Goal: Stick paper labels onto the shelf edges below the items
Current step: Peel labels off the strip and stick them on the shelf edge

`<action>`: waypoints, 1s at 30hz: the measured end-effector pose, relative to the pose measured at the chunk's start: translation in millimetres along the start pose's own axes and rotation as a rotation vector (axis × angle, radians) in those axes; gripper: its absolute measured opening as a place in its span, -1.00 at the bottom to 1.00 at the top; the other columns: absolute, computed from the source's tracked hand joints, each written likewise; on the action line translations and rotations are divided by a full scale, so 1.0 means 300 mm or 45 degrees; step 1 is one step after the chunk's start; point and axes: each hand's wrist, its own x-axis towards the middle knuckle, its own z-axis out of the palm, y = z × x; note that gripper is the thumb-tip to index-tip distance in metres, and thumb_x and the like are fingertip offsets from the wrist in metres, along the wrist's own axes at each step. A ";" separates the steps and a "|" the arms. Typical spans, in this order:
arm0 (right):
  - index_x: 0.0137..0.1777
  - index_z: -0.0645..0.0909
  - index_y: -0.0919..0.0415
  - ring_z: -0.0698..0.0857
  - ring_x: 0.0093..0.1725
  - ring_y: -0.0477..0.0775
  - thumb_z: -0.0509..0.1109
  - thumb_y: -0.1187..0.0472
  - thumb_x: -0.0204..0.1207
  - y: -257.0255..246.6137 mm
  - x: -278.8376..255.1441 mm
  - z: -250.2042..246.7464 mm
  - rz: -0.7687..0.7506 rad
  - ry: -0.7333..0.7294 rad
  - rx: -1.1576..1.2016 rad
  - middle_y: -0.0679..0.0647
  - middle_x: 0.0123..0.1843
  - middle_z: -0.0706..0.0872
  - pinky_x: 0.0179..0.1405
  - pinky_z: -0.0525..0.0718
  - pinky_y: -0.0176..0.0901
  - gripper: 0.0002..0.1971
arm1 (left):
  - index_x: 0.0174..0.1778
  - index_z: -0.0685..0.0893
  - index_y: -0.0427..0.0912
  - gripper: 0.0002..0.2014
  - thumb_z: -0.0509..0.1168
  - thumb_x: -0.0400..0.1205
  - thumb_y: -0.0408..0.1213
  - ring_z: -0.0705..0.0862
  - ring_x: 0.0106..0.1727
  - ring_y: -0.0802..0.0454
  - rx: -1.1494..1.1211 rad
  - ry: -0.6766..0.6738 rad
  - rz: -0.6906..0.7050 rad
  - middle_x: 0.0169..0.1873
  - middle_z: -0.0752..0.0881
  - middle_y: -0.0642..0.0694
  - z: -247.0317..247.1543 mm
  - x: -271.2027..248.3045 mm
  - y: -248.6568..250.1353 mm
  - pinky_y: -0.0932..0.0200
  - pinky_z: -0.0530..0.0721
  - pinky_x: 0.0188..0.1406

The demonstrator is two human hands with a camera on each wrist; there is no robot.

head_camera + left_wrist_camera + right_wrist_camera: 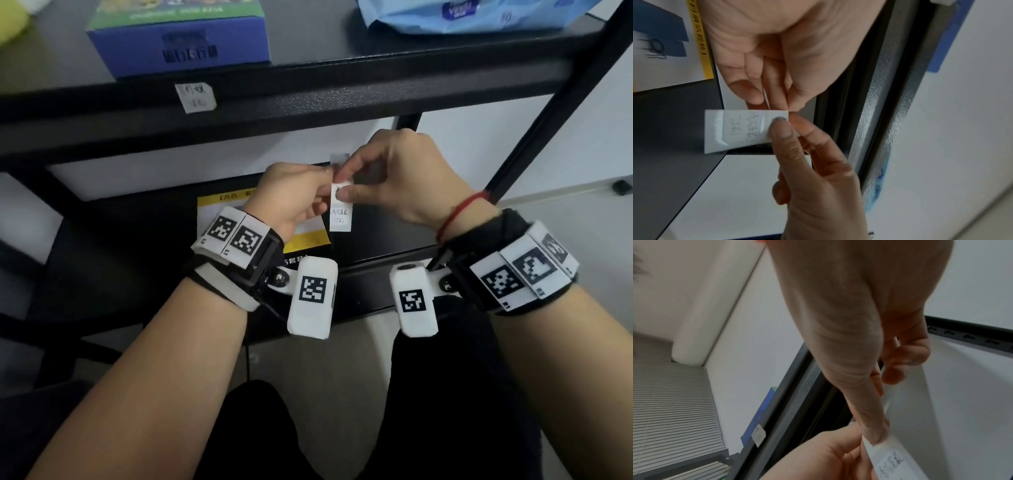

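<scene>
At center frame, below the black shelf edge (308, 99), the left hand (291, 198) and right hand (400, 178) are both pinching the top of a handwritten paper label (341, 214), which is hanging downward from their fingertips. Another label (195, 97) is sticking to the edge at upper left, under a blue box (178, 44).

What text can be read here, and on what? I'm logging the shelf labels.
Held label: two lines of handwriting, too blurred to read.
Stuck label on the shelf edge: handwriting, blurred, unreadable.
Blue box: dark print on the front, blurred.
Blue pack: a white brand word on a dark patch, too blurred to be sure of.
Yellow sheet: black characters along the top band, not legible.
Wrist markers: square codes, no words.
</scene>
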 end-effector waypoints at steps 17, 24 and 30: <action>-0.09 0.84 -0.08 0.57 -0.29 -0.35 0.66 0.09 0.41 0.146 0.002 -0.033 -0.158 0.041 0.086 -0.12 -0.10 0.75 -0.15 0.42 -0.57 -0.90 | 0.15 0.70 -0.12 -0.86 0.34 0.71 -0.37 0.74 -0.20 0.08 0.035 0.050 0.037 -0.18 0.82 -0.07 0.120 0.037 0.027 0.36 0.69 -0.41; -0.10 0.79 -0.11 0.64 -0.29 -0.40 0.59 0.14 0.50 0.143 -0.049 -0.080 -0.100 0.009 0.122 -0.21 -0.22 0.79 -0.16 0.48 -0.61 -0.91 | 0.01 0.67 0.00 -0.74 0.46 0.60 -0.48 0.86 -0.09 -0.10 0.123 -0.002 0.187 0.02 0.86 -0.28 0.139 0.012 0.031 0.05 0.88 -0.11; -0.12 0.73 -0.14 0.74 -0.26 -0.04 0.58 0.16 0.52 0.123 -0.083 -0.161 -0.119 0.086 0.254 -0.17 -0.23 0.80 -0.11 0.72 -0.16 -0.86 | -0.05 0.78 0.14 -0.67 0.48 0.55 -0.48 0.86 -0.02 -0.15 0.474 -0.074 0.464 -0.12 0.89 -0.11 0.134 -0.013 0.018 -0.19 0.82 0.18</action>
